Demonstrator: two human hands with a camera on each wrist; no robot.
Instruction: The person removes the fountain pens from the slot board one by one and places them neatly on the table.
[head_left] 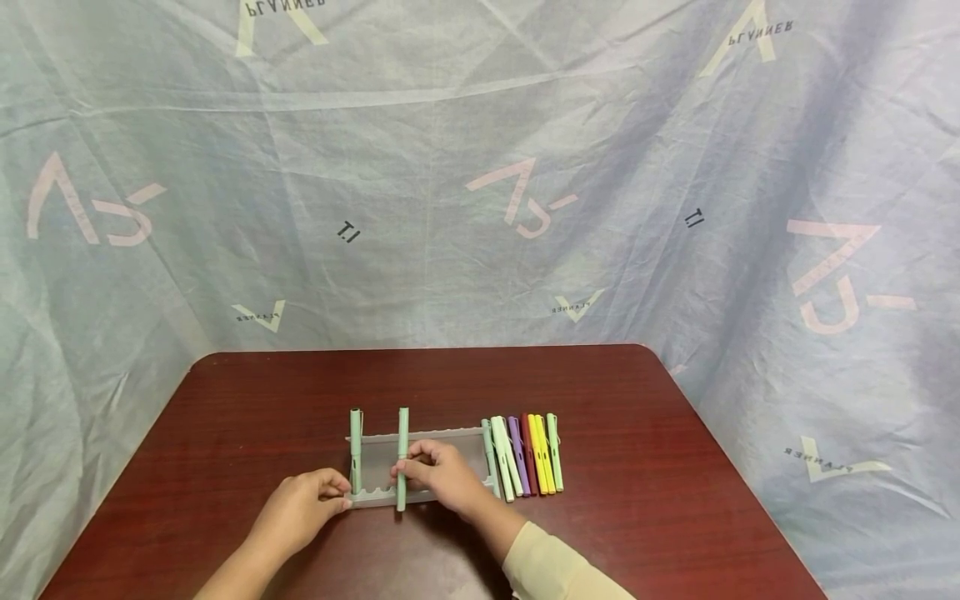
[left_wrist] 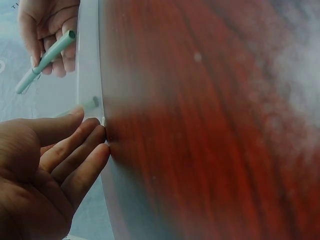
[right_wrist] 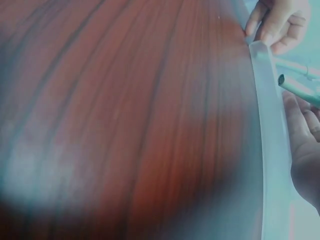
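Observation:
A clear plastic pen rack (head_left: pixel 378 497) with notched edges lies on the table. Across its left end rests a pale green pen (head_left: pixel 356 442). The right hand (head_left: pixel 446 477) pinches a second pale green pen (head_left: pixel 402 429) between thumb and fingers, above the middle of the rack; this held pen (left_wrist: pixel 54 51) slants in the left wrist view. At the rack's front left corner, the left hand (head_left: pixel 300 504) holds the edge with thumb and fingertips. The left hand's fingers (left_wrist: pixel 82 172) meet the rack's side in the left wrist view.
Right of the rack lies a row of several pens, among them a white pen (head_left: pixel 506 458), a purple pen (head_left: pixel 517 454), a dark red pen (head_left: pixel 529 454) and a yellow pen (head_left: pixel 540 458). A printed cloth (head_left: pixel 420 208) hangs behind the reddish-brown table (head_left: pixel 262 400).

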